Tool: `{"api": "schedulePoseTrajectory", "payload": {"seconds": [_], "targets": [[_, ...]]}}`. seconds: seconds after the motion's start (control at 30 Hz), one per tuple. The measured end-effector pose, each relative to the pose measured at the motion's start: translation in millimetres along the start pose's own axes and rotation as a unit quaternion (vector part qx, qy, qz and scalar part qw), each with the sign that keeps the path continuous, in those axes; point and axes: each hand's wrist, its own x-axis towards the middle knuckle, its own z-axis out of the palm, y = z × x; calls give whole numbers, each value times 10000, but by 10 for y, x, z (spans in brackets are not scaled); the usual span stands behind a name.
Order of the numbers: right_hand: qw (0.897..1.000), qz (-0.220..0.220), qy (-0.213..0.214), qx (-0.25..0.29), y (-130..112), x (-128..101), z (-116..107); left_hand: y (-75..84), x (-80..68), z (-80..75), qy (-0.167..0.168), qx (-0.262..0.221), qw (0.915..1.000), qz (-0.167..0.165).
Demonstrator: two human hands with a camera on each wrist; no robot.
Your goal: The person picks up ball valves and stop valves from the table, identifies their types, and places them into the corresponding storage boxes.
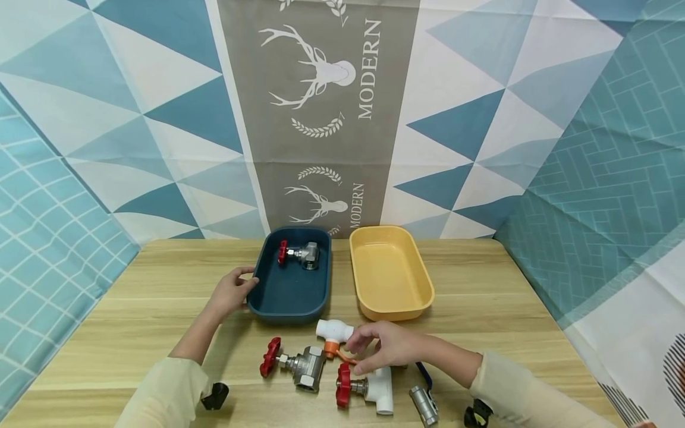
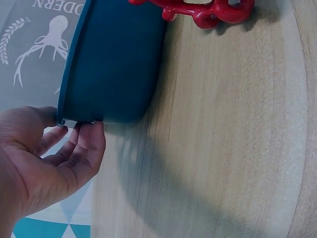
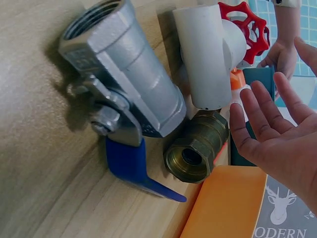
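My left hand (image 1: pixel 245 286) grips the left rim of a dark blue tray (image 1: pixel 291 294), thumb over the edge and fingers beneath it (image 2: pixel 74 128). In that tray lies a metal valve with a red wheel (image 1: pixel 297 254). My right hand (image 1: pixel 357 351) hovers with straight fingers (image 3: pixel 262 116) over a cluster of valves at the table's front, holding nothing. Its fingertips are beside a white valve with an orange handle (image 1: pixel 334 333). Below it lie a white valve with a red wheel (image 1: pixel 369 389) and a brass valve (image 3: pixel 197 148).
A yellow tray (image 1: pixel 390 309) stands right of the blue one. A metal valve with a red wheel (image 1: pixel 297 365) lies front centre. A steel ball valve with a blue handle (image 1: pixel 425 405) sits near the front edge. A patterned cloth backdrop rises behind the wooden table (image 1: pixel 160 279).
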Motion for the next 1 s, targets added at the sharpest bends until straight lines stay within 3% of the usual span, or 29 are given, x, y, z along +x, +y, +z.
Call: {"api": "schedulePoseTrajectory", "payload": {"seconds": [0.67,1.0], "targets": [[9993,-159,-133,-327,26,-52,44,-7,-8,8,38,-12,10000,-27],[9993,-64,-332,-158,32,-83,92,1,-14,9,32,16,10000,-24]]}}
